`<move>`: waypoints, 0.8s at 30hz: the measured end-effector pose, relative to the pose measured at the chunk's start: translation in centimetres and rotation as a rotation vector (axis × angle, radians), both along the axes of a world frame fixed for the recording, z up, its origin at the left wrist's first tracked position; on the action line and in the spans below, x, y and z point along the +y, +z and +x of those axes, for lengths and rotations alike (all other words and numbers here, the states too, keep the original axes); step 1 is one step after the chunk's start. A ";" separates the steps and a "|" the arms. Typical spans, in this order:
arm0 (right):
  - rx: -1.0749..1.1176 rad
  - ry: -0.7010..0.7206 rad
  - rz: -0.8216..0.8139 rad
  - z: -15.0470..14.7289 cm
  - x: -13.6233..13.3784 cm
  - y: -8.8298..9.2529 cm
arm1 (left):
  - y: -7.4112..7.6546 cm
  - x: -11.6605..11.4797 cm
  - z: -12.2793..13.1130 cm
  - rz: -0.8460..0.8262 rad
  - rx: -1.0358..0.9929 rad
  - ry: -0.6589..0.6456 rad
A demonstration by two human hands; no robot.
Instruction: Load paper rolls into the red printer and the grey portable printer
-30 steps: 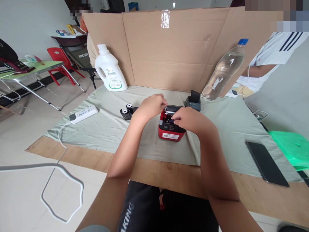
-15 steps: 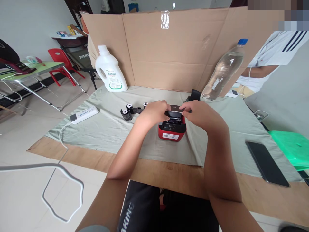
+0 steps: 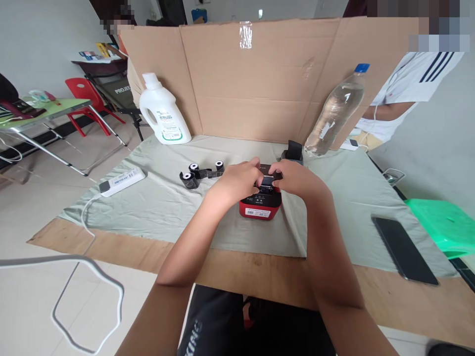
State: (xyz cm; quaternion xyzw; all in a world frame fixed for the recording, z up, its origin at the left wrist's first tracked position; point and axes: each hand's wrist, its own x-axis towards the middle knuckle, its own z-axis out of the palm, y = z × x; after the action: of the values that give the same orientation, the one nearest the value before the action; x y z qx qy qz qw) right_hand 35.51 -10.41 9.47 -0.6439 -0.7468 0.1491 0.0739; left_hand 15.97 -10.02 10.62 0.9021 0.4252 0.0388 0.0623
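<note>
A small red and black printer [image 3: 260, 211], seemingly a receipt or label printer, stands on the cloth in front of me. Its dark lid [image 3: 265, 169] is at the far side, partly hidden by my fingers. On the lid's left edge, my left hand [image 3: 243, 179] has its fingers bent around it. My right hand [image 3: 293, 177] grips the right edge the same way, thumb and fingers curled. Between the hands a dark opening shows in part. Several paper rolls in black wrapping [image 3: 190, 180] lie left of the printer. Behind my right hand sits a dark device [image 3: 293, 152], partly covered.
A cardboard screen [image 3: 245, 89] closes off the back. Against it stand a white jug [image 3: 165, 113] and a leaning water bottle [image 3: 336, 116]. A power strip [image 3: 123, 182] lies left, a phone [image 3: 405, 249] right, near a green stool [image 3: 440, 225]. A person stands behind the screen at right.
The lid appears lower over the printer's opening, with both hands still on it. The whole view has shifted slightly.
</note>
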 end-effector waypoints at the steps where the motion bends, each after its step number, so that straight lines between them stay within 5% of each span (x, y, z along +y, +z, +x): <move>1: 0.003 0.005 -0.003 0.0 0.0 0.0 | -0.1 0.0 0.2 -0.006 0.008 -0.004; 8: 0.032 0.035 -0.024 0.3 0.0 0.0 | -1.1 0.3 1.0 0.029 -0.009 -0.035; 24: 0.050 0.085 -0.017 0.7 0.5 -0.2 | -0.8 0.4 1.1 0.001 0.001 -0.076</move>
State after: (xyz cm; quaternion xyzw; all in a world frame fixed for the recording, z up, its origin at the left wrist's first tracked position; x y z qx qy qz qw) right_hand 36.16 -9.92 9.27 -0.6084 -0.7701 0.1745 0.0804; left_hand 17.03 -9.63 9.87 0.9176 0.3908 0.0364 0.0629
